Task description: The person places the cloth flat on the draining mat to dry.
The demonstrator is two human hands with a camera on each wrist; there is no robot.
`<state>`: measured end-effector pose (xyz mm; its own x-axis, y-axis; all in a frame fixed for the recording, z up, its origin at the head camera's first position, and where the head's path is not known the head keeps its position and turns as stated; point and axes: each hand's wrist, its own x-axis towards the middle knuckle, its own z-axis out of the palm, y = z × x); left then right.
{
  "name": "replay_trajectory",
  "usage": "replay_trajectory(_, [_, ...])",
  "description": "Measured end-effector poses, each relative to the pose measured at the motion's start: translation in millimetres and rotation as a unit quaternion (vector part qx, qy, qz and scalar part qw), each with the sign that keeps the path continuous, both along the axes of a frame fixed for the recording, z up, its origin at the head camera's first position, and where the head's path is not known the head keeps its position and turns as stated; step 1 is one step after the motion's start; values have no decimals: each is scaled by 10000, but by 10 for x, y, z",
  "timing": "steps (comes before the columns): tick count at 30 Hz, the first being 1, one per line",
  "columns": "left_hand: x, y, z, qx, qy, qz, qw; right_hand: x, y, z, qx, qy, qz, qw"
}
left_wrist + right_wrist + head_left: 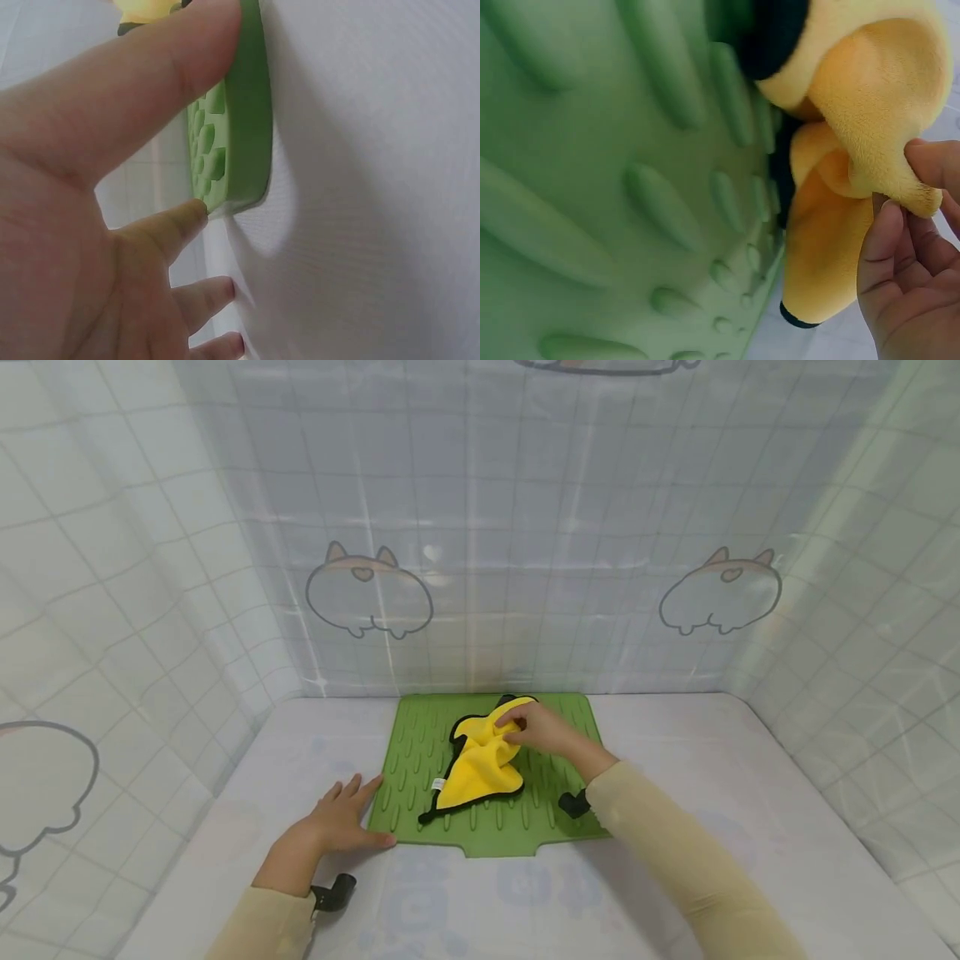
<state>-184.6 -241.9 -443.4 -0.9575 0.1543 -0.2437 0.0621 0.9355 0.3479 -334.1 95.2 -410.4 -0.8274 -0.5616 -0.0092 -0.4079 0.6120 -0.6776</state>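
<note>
A yellow cloth (pixel 480 768) with black edging and a small white tag lies crumpled over a green ridged mat (pixel 412 752). My right hand (pixel 543 728) pinches a fold of this cloth between thumb and fingers, drawing it up into a peak; the right wrist view shows the pinched yellow fabric (pixel 877 112) close up. At the mat's front left corner, my left hand (pixel 341 814) is spread with fingers straight, thumb and a fingertip right at the mat's edge. In the left wrist view the thumb (pixel 172 67) overlaps the mat's side (pixel 251 135).
The mat lies on a white table covering (pixel 645 902), with a tab at its front edge. White grid-patterned sheets (pixel 480 527) with cartoon animal prints rise at the back and both sides. Black wrist-camera mounts (pixel 335 893) sit at both wrists.
</note>
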Motion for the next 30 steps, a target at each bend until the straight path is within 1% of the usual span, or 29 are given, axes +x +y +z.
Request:
replay_trajectory(6, [24, 23, 53, -7, 9, 5, 10000, -20, -13, -94, 145, 10, 25, 9999])
replay_trajectory(12, [7, 16, 15, -19, -32, 15, 10000, -23, -19, -135, 283, 40, -33, 9996])
replay_trajectory(16, [17, 21, 25, 10, -5, 1, 10000, -19, 10, -144, 243, 85, 52, 9997])
replay_trajectory(18, [23, 26, 30, 9, -1, -1, 10000, -6, 35, -129, 156, 104, 132, 9997])
replay_trajectory(21, [24, 31, 22, 44, -33, 19, 10000, 18, 101, -87, 160, 179, 159, 9996])
replay_trajectory(30, [-4, 35, -4, 84, -71, 84, 9999, 88, 342, 118, 251, -17, 149, 9996])
